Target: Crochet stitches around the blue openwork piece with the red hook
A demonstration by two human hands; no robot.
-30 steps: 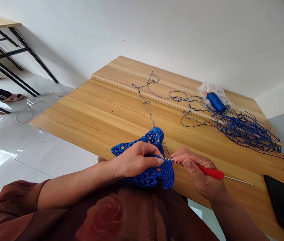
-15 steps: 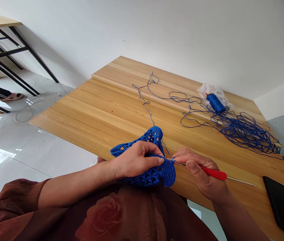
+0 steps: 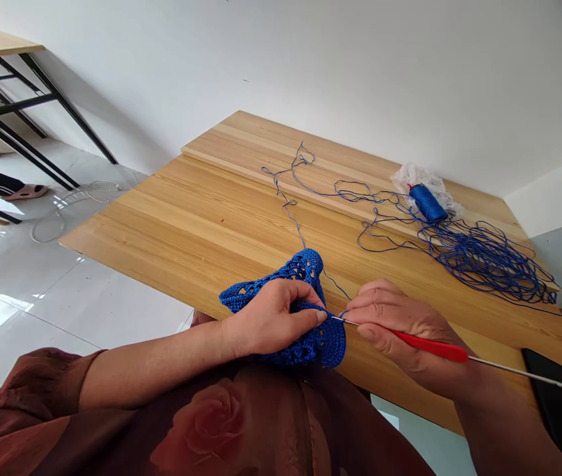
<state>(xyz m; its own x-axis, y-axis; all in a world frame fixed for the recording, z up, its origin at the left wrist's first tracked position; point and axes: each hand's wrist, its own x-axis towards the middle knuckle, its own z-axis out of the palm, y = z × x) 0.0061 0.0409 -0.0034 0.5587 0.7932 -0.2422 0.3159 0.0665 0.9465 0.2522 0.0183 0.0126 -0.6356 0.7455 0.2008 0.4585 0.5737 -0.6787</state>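
My left hand [image 3: 271, 317] is closed on a blue crocheted piece [image 3: 301, 274] at the near edge of a wooden table [image 3: 186, 218], pinching its edge between thumb and fingers. My right hand [image 3: 404, 327] grips a crochet hook [image 3: 430, 346] with a red handle; its metal tip meets the piece just right of my left fingertips. A blue thread [image 3: 291, 211] runs from the piece across the table to a tangle of loose thread [image 3: 479, 254] and a blue spool [image 3: 427, 201].
The spool lies on clear plastic wrap [image 3: 417, 177] at the table's far right. A dark phone [image 3: 556, 403] lies at the right edge. Black metal table legs [image 3: 13, 112] stand on the white tiled floor to the left, with a wire loop [image 3: 47, 228] near them.
My right hand has turned and shifted slightly right, so the hook's handle lies flatter and its back end reaches further right. The left hand and the piece have hardly moved.
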